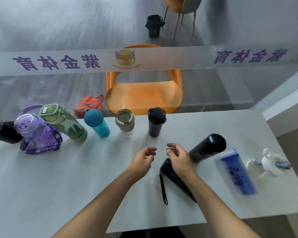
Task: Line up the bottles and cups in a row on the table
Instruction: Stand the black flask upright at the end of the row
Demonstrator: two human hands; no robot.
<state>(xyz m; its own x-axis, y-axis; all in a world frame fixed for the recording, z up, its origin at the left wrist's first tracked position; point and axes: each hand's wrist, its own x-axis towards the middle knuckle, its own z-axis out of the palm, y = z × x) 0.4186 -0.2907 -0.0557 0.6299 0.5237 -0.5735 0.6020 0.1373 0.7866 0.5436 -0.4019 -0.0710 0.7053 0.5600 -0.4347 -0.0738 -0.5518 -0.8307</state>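
Along the far edge of the white table (76,177) stand a dark bottle (5,133) at the far left, a purple cat bottle (34,133), a green bottle (65,124), a teal cup (97,124), a beige-lidded cup (125,123) and a black cup (156,121). To the right stand a black flask (207,147), a blue tumbler (236,172), a white sippy cup (272,163) and a black strap bottle (170,176). My left hand (143,158) hovers open and empty. My right hand (178,156), fingers apart, is over the strap bottle's top.
A glass partition with purple lettering rises just behind the row of cups. Beyond it are an orange chair (144,93), a red bag (89,103) and a black bin (154,25). The table's right edge lies just past the sippy cup.
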